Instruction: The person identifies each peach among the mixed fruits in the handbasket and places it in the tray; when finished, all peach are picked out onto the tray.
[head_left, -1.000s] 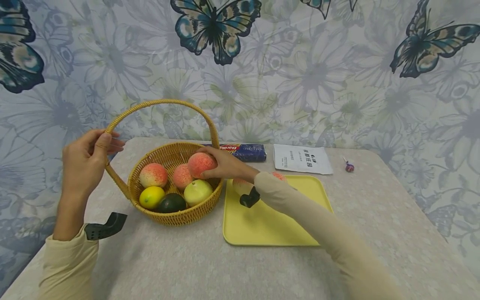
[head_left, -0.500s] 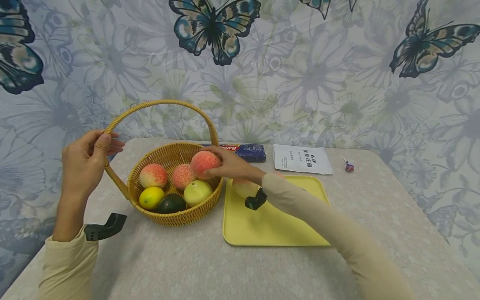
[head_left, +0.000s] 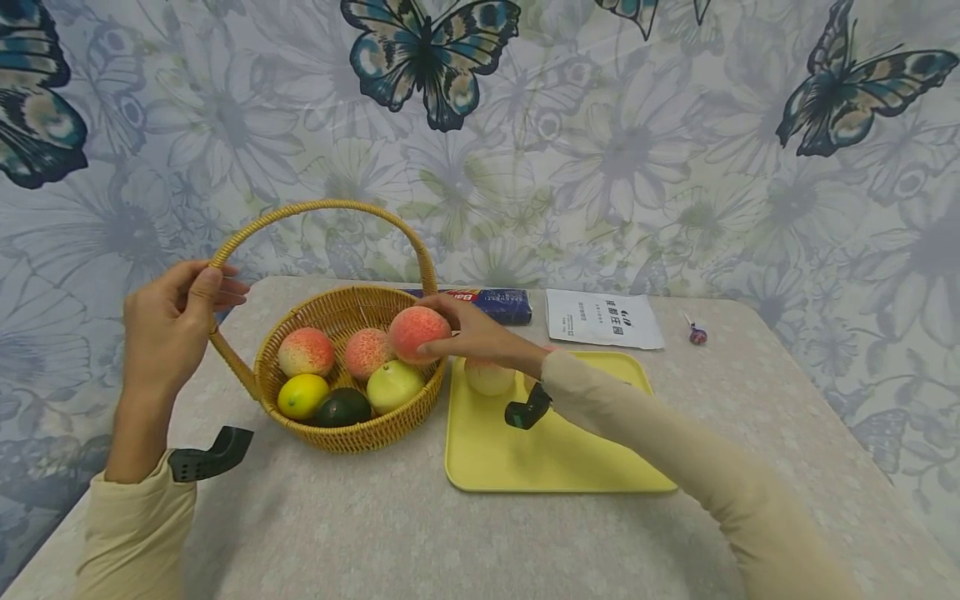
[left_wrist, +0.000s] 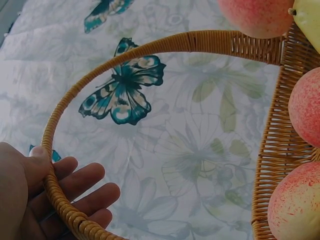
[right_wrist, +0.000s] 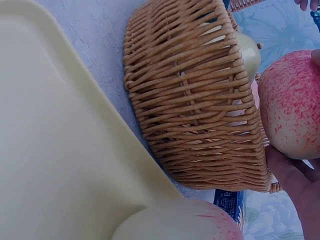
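My right hand (head_left: 457, 333) holds a pink peach (head_left: 417, 332) (right_wrist: 292, 105) above the right rim of the wicker basket (head_left: 360, 429) (right_wrist: 200, 115). Inside the basket lie two more peaches (head_left: 306, 351), a lemon (head_left: 302, 395), a dark avocado (head_left: 343, 407) and a pale green fruit (head_left: 393, 384). My left hand (head_left: 168, 325) (left_wrist: 35, 195) grips the basket handle (head_left: 225, 250) (left_wrist: 65, 210) low on its left side. Another peach (head_left: 489, 376) (right_wrist: 185, 222) sits on the yellow tray (head_left: 555, 458) (right_wrist: 55, 165), just under my right wrist.
Behind the tray lie a blue packet (head_left: 495, 303), a white pouch (head_left: 603, 317) and a small lollipop (head_left: 697, 334). The grey table (head_left: 420, 533) meets a butterfly-patterned wall at the back. Its right edge slants down at the far right.
My right hand has carried the peach a little up and to the right, from over the basket's inside to its right rim. The left hand has stayed on the handle.
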